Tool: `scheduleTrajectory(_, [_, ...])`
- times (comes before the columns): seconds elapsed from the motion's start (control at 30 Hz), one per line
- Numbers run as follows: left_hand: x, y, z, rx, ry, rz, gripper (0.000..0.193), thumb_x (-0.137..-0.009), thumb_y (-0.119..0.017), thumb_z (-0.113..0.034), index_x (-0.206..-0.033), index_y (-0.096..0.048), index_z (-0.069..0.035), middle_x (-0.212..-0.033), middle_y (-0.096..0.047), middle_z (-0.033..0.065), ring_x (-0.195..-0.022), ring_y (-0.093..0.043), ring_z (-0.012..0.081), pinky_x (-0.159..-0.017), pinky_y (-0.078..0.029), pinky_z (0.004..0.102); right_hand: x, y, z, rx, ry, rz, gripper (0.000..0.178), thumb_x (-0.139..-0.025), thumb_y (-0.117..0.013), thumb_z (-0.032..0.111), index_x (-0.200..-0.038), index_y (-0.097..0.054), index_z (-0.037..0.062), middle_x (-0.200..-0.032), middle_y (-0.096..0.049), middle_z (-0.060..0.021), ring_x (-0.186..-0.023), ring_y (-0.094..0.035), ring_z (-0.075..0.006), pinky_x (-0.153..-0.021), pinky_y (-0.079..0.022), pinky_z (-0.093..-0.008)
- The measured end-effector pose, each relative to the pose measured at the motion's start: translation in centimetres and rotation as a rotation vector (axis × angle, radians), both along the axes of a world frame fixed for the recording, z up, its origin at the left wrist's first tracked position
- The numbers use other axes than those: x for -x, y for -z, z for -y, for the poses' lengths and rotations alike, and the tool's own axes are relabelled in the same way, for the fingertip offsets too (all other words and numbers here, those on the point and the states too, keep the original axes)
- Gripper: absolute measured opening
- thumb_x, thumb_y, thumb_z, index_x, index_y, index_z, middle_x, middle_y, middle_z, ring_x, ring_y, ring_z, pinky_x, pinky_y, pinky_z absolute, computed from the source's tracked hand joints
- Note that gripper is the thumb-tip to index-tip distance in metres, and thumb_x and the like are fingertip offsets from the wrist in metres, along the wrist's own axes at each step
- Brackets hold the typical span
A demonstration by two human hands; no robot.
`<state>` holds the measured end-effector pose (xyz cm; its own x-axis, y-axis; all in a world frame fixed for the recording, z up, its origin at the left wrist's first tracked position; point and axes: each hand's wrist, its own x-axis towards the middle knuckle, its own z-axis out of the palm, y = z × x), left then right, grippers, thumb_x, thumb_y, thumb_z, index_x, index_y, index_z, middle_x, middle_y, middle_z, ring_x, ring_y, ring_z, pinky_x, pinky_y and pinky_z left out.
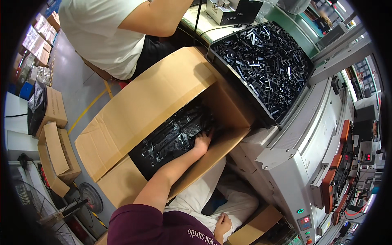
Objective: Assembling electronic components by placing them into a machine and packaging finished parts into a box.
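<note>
My left hand [202, 141] reaches down into a large open cardboard box [143, 114], near its right inner wall. Its fingers look stretched out and spread against crinkled, shiny black plastic sheeting [173, 132] lying inside; no lifted item shows in them. What lies under the plastic is hidden. My right hand [223, 224] rests by my thigh, its fingers loosely curled, with nothing visible in it. Beyond the box, a black tray [261, 107] is heaped with small black and shiny parts [265, 61].
A person in a white shirt [102, 32] sits just beyond the box. On the right stands a grey machine [281, 163] with a lit display. Smaller cartons [57, 155] and a fan [41, 208] are on the left. Another open carton [257, 226] sits beside my legs.
</note>
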<state>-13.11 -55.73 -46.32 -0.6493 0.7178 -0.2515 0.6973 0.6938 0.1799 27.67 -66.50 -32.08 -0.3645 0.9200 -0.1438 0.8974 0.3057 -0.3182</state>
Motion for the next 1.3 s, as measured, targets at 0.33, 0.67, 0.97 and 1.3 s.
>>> scheduleTrajectory(0.33, [2.5,-4.0,1.8,-0.205,-0.031,0.106,0.098,-0.067,-0.072,-0.017,-0.147,-0.017,-0.030,-0.113,-0.050,0.0254,-0.093,-0.059,0.0437,-0.080,-0.052,0.0472,0.7,-0.3,-1.4,0.297,0.344,-0.452,0.019,-0.092,-0.055,0.015,-0.098,-0.067,0.0021,-0.079,-0.066,-0.0124,-0.068,-0.063,-0.0208,-0.062,-0.048,-0.0318])
scheduleTrajectory(0.67, [7.9,-24.2,13.2,-0.938,-0.320,1.102,0.075,-0.081,-0.071,-0.015,-0.143,-0.031,-0.003,-0.126,-0.053,0.0086,-0.110,-0.053,0.0175,-0.094,-0.042,0.0290,20.3,-16.4,-8.4,0.171,-0.311,-0.863,0.015,-0.089,-0.057,0.003,-0.102,-0.064,0.0003,-0.081,-0.062,-0.0107,-0.071,-0.059,-0.0175,-0.065,-0.046,-0.0277])
scheduleTrajectory(0.97, [5.5,-21.9,18.8,-1.188,-0.664,2.030,0.044,-0.097,-0.046,-0.037,-0.120,-0.055,0.000,-0.114,-0.063,0.0123,-0.105,-0.060,0.0241,-0.095,-0.046,0.0405,30.4,-17.0,-10.0,0.793,-0.226,-0.854,0.044,-0.097,-0.049,0.030,-0.126,-0.048,-0.0015,-0.102,-0.062,-0.0121,-0.090,-0.061,-0.0152,-0.074,-0.051,-0.0283])
scheduleTrajectory(1.3, [5.3,-23.7,18.1,-1.236,-0.528,1.615,0.054,-0.094,-0.054,-0.032,-0.137,-0.036,-0.004,-0.129,-0.052,0.0086,-0.116,-0.052,0.0190,-0.098,-0.042,0.0345,33.6,-18.4,-7.1,0.034,-0.451,-0.501,0.040,-0.089,-0.058,0.040,-0.088,-0.059,0.0000,-0.077,-0.065,-0.0205,-0.070,-0.064,-0.0378,-0.063,-0.050,-0.0427])
